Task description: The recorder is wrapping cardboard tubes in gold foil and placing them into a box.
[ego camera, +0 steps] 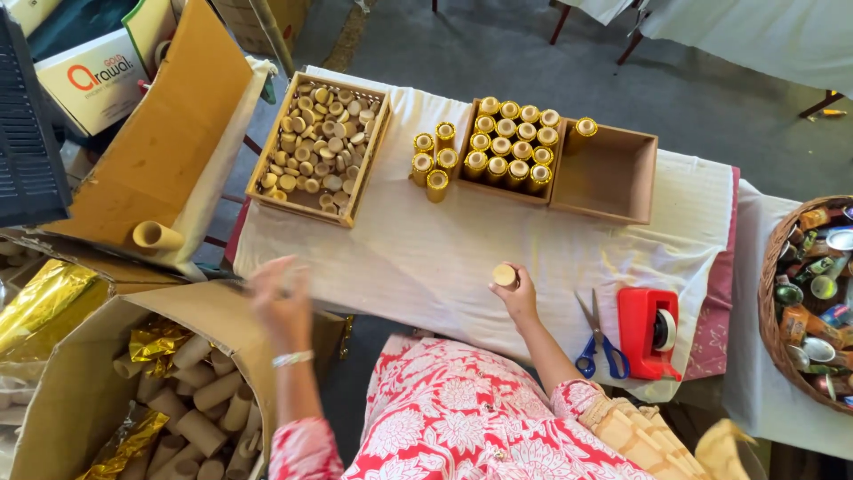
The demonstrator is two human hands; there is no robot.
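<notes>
**Capped tube held over the white worktop**

The right hand (517, 298) closes its grip around a small cardboard tube (505, 276), upright, its round tan cap facing up, near the worktop's (426, 258) front edge. The left hand (280, 302) is blurred over a tube-filled carton (80, 391); its grip cannot be told.

A short tan cardboard tube (505, 275) with a round capped top stands upright on the white-clothed table, near its front edge.
</notes>
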